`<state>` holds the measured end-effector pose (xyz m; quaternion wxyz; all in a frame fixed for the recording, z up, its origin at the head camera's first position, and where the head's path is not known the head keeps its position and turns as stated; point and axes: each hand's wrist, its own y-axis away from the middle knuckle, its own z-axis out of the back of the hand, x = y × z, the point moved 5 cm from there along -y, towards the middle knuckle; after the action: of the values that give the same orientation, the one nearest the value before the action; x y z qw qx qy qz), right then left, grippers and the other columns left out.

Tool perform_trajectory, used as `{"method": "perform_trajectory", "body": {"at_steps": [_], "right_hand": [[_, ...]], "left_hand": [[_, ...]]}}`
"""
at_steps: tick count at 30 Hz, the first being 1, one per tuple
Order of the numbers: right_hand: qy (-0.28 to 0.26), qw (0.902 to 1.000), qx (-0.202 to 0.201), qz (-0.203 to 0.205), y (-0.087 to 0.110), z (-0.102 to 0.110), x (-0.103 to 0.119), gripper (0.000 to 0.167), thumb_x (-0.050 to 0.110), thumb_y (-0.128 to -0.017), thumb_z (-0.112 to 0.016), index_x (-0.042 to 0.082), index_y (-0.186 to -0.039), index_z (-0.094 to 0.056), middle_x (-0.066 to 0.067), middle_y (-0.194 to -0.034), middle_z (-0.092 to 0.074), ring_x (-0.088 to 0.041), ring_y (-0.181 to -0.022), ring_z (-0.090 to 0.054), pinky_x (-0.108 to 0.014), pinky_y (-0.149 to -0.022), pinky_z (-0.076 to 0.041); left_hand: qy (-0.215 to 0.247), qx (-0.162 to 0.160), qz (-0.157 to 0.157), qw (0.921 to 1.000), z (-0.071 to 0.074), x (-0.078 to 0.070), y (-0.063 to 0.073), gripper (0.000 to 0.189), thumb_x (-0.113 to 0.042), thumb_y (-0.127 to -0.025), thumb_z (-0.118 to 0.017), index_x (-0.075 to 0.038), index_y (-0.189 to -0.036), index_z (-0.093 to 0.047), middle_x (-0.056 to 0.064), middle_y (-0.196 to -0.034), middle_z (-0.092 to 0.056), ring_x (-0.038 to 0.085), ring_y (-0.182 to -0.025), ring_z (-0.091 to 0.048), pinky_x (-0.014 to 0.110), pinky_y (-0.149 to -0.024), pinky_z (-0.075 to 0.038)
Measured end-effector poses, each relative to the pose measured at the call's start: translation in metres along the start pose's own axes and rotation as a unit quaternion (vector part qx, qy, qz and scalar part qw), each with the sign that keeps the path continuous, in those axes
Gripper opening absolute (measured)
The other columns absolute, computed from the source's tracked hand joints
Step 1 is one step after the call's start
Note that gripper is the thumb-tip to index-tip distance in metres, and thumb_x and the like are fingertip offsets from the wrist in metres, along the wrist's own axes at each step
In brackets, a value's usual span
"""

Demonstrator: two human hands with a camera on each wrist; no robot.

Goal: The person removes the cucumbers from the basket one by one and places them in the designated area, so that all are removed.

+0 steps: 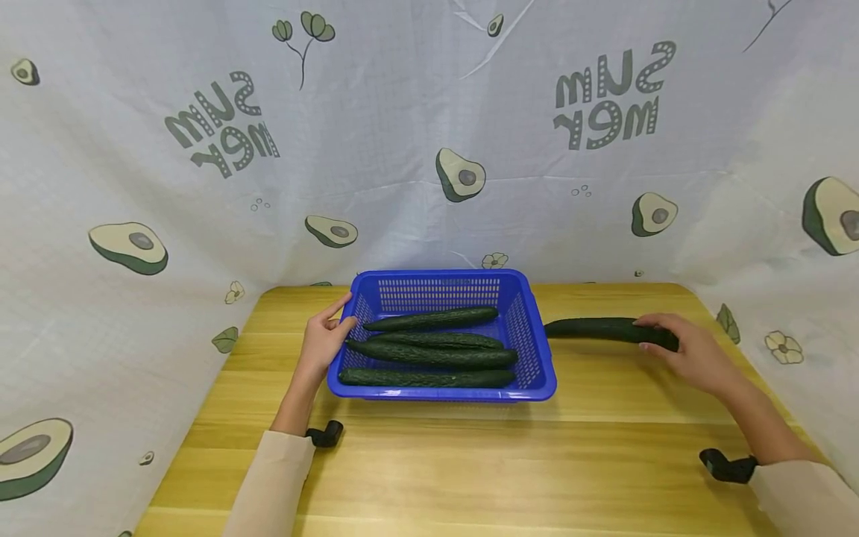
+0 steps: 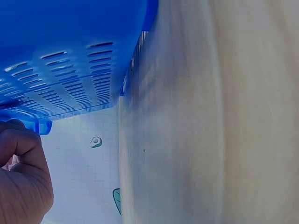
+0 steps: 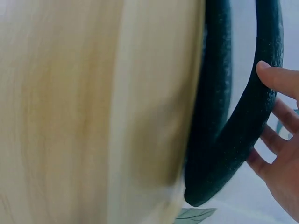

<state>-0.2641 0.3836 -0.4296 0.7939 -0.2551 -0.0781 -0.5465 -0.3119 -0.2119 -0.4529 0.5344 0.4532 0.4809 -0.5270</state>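
1. Left hand (image 1: 325,339): at the basket's left side, gripping the rim, thumb laid over its edge and fingers bent against the outside.
2. Right hand (image 1: 691,354): out to the right of the basket, pinching a cucumber near its right end, thumb on one side and fingers on the other.
3. Held cucumber (image 1: 590,328): dark green, long, slightly curved; it lies crosswise, its left end just beside the basket's right wall, or touching it; I cannot tell which.
4. Second cucumber (image 3: 218,65): visible from the right wrist, on the table side of the held one; the two overlap toward one end.
5. Blue basket (image 1: 439,275): plastic, rectangular, slotted walls, standing toward the far side of the table.
6. Four cucumbers (image 1: 432,354): dark green, ridged, lying lengthwise inside the basket; the middle two lie against each other, one is behind them, one along the front wall.
7. Table (image 1: 429,462): yellowish wood grain, under the basket.
8. Cloth (image 1: 389,119): pale, hung behind and at both sides, printed with avocados, flowers, leaves and the word "summer" in mirror writing.
9. Two wrist cameras (image 1: 326,434): black, one per wrist, just beyond beige sleeves (image 1: 271,477).
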Motion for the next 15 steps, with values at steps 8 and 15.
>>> {"method": "perform_trajectory", "body": {"at_steps": [8, 15], "right_hand": [[0.038, 0.9988, 0.016, 0.025, -0.006, -0.022, -0.008, 0.037, 0.003, -0.088, -0.078, 0.001, -0.123, -0.065, -0.028, -0.126, -0.063, -0.052, -0.113, -0.057, -0.065, -0.086, -0.047], [0.058, 0.9982, 0.01, 0.012, -0.012, -0.032, -0.008, 0.037, 0.004, -0.087, -0.079, 0.003, -0.122, -0.066, -0.029, -0.125, -0.062, -0.053, -0.114, -0.054, -0.069, -0.09, -0.044]], "left_hand": [[0.001, -0.005, -0.001, 1.0, 0.0, 0.0, -0.002, 0.055, -0.017, -0.1, -0.066, -0.026, -0.152, -0.053, 0.023, -0.081, -0.071, 0.016, -0.057, -0.07, 0.032, -0.055, -0.061], [0.006, -0.012, 0.0, 0.9999, 0.0, 0.002, -0.003, 0.054, -0.014, -0.1, -0.065, -0.026, -0.151, -0.054, 0.019, -0.075, -0.069, 0.016, -0.058, -0.071, 0.033, -0.055, -0.061]]}}
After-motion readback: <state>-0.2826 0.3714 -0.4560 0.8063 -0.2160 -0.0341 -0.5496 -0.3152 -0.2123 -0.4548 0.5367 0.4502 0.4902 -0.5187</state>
